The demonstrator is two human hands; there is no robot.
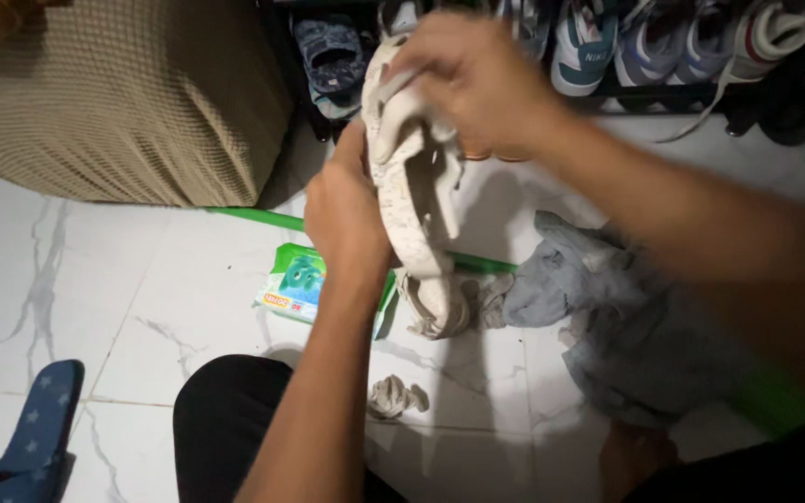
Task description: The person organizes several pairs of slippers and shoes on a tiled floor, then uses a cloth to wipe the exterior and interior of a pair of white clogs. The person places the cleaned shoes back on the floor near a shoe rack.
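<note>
My left hand (345, 212) grips the side of a pale beige sneaker (412, 200), held upright with its sole facing me. At the shoe's upper end, my right hand (479, 79) closes over the shoe, apparently with a pale cloth or wipe in its fingers. Below the shoe, a second beige sneaker (435, 303) lies on the white marble floor. A green pack of wet wipes (295, 284) rests on the floor just left of my left wrist. A crumpled used wipe (395, 398) lies near my knee.
A grey cloth (607, 307) is bunched on the floor at right. A green stick (253, 218) runs across the tiles. A rack of sneakers (626, 42) lines the back wall. A beige-covered seat (123, 93) stands at the back left, and a blue slipper (34, 438) lies at bottom left.
</note>
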